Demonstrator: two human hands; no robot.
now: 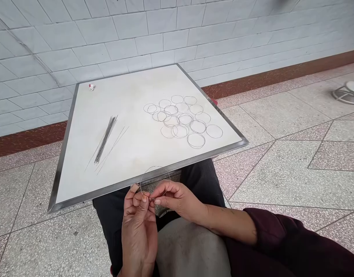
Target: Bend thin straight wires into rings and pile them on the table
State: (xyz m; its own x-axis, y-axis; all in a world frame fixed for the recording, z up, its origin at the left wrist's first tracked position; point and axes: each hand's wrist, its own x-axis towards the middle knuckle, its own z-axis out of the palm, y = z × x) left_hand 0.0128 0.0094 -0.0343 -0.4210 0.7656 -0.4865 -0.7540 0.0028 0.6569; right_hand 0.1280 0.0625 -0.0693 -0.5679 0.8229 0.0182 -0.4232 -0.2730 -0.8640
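Observation:
Just off the near edge of the table, a thin wire ring (155, 166) stands upright between my two hands. My left hand (140, 223) pinches the bottom of the ring between thumb and fingers, and a tan wrap covers one fingertip. From the right, my right hand (172, 198) pinches the wire close beside the left thumb. The ends of the wire are hidden among the fingertips. Several similar wire rings (214, 131) lie overlapping on the right half of the table. On the left half is a bundle of straight wires (106, 138), with a few loose ones beside it.
The white table (131, 92) has a grey metal rim and stands against a tiled wall (162, 25). A small white and red object (92, 87) sits at its far left corner. To the far right, a stool (350, 92) stands on the speckled floor.

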